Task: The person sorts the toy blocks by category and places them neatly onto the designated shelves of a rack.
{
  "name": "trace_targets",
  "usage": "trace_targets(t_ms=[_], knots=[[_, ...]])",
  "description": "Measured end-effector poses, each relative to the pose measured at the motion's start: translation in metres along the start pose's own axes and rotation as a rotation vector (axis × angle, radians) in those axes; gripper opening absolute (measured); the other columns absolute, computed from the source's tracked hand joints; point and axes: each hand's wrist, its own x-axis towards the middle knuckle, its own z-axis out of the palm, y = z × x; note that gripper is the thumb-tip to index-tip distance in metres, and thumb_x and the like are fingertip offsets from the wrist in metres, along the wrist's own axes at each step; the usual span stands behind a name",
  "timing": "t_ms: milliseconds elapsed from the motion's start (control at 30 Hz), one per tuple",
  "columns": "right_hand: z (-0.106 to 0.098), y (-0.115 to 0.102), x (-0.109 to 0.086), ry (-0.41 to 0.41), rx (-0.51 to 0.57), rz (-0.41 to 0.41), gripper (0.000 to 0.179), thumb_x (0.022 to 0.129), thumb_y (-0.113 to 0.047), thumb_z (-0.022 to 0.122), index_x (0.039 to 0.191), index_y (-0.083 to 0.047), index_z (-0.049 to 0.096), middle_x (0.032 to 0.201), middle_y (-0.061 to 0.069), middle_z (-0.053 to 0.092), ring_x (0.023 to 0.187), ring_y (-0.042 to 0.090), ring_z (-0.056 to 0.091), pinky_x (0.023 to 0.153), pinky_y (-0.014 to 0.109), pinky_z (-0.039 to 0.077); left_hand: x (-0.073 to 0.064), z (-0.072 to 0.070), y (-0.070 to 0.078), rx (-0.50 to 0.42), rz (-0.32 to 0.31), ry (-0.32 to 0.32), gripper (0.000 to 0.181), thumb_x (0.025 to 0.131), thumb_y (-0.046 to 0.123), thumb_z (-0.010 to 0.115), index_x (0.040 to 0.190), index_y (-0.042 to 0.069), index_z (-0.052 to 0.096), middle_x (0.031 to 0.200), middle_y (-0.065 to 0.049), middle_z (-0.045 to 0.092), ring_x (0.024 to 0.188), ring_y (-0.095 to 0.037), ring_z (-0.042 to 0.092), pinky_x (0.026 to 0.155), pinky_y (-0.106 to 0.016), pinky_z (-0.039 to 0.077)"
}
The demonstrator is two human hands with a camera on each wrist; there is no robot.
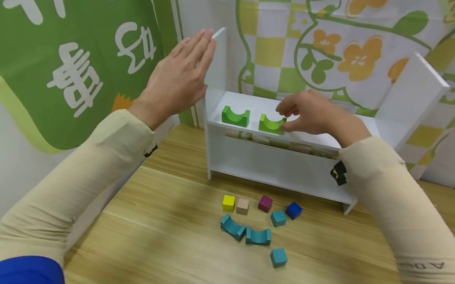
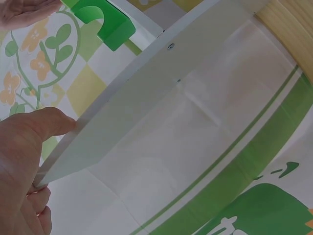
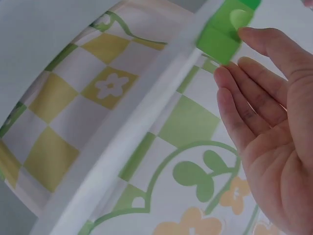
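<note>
My left hand (image 1: 182, 74) is at the left side panel of a white shelf (image 1: 276, 169). In the left wrist view its thumb lies on one side of the panel edge and the fingers on the other, gripping it. My right hand (image 1: 313, 113) hovers by the right end of a light green arched block (image 1: 271, 125) standing on the upper board. Its thumb is close to the block, the fingers loosely bent; whether the thumb touches cannot be told. Left of it stands a darker green arched block (image 1: 235, 117), hollow side up, with a gap between the two.
On the wooden table (image 1: 158, 249) before the shelf lie two teal arched blocks (image 1: 258, 236) and small cubes: yellow (image 1: 228, 203), beige (image 1: 242, 206), purple (image 1: 265, 203), blue (image 1: 294, 210) and two teal (image 1: 278, 257). A patterned cloth (image 1: 267, 50) hangs behind; a green banner (image 1: 75, 40) hangs left.
</note>
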Motion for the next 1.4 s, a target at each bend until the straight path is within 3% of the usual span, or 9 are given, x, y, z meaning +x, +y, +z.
trace_targets(t_ms=[133, 300, 600, 1000, 1400], knots=[[-0.010, -0.005, -0.009, 0.041, -0.014, -0.006, 0.042, 0.097, -0.019, 0.076, 0.135, -0.004, 0.069, 0.137, 0.017, 0.072, 0.126, 0.037, 0.069, 0.116, 0.054, 0.049, 0.000, 0.000, 0.000, -0.004, 0.000, 0.006, 0.076, 0.108, 0.022, 0.049, 0.165, -0.009, 0.010, 0.176, -0.026, 0.011, 0.165, -0.038, 0.015, 0.136, -0.048, 0.015], [-0.017, -0.013, -0.023, 0.068, -0.014, -0.031, 0.039, 0.097, -0.021, 0.077, 0.133, -0.007, 0.071, 0.134, 0.014, 0.073, 0.123, 0.033, 0.070, 0.107, 0.049, 0.058, 0.001, 0.000, 0.000, 0.000, 0.000, 0.006, 0.076, 0.108, 0.022, 0.049, 0.165, -0.009, 0.010, 0.176, -0.026, 0.011, 0.165, -0.038, 0.015, 0.136, -0.048, 0.015], [-0.008, -0.021, -0.049, 0.060, -0.022, -0.114, 0.031, 0.094, -0.020, 0.080, 0.123, -0.011, 0.077, 0.124, 0.007, 0.078, 0.111, 0.026, 0.076, 0.099, 0.047, 0.062, 0.001, -0.002, 0.000, -0.001, -0.001, -0.003, 0.075, 0.108, 0.021, 0.047, 0.165, -0.010, 0.010, 0.176, -0.026, 0.010, 0.165, -0.038, 0.014, 0.136, -0.048, 0.014], [0.034, -0.017, -0.075, -0.021, 0.019, -0.198, 0.032, 0.091, -0.016, 0.083, 0.122, -0.008, 0.077, 0.122, 0.008, 0.079, 0.108, 0.026, 0.077, 0.095, 0.043, 0.065, 0.001, -0.002, -0.001, -0.025, -0.007, -0.020, 0.077, 0.107, 0.020, 0.048, 0.165, -0.010, 0.008, 0.176, -0.026, 0.008, 0.166, -0.038, 0.012, 0.137, -0.048, 0.012], [0.106, -0.011, -0.089, -0.210, 0.120, -0.217, 0.032, 0.093, -0.015, 0.081, 0.124, -0.007, 0.076, 0.127, 0.010, 0.077, 0.114, 0.027, 0.075, 0.097, 0.044, 0.064, 0.000, -0.002, 0.001, -0.036, -0.006, -0.012, 0.078, 0.107, 0.021, 0.051, 0.165, -0.010, 0.009, 0.176, -0.027, 0.009, 0.165, -0.039, 0.013, 0.137, -0.048, 0.012]])
